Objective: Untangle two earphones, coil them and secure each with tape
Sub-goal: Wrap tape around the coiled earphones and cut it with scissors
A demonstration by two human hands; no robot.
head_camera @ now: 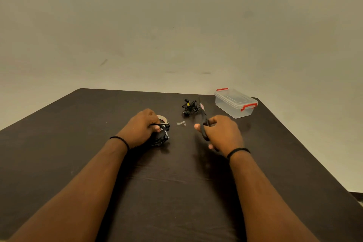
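My left hand (142,127) is closed around a coiled black earphone (162,138) resting on the dark table (78,143), with a roll of clear tape (164,119) right behind its fingers. My right hand (222,133) grips black scissors (204,122), their blades pointing away from me. A short cut strip of clear tape (181,123) lies on the table between the two hands. The second black earphone (189,106) sits bundled farther back, just left of the scissor blades.
A clear plastic box (234,103) with red latches and a shut lid stands at the table's back right corner. A plain wall rises behind the table. The table's right edge runs diagonally toward me.
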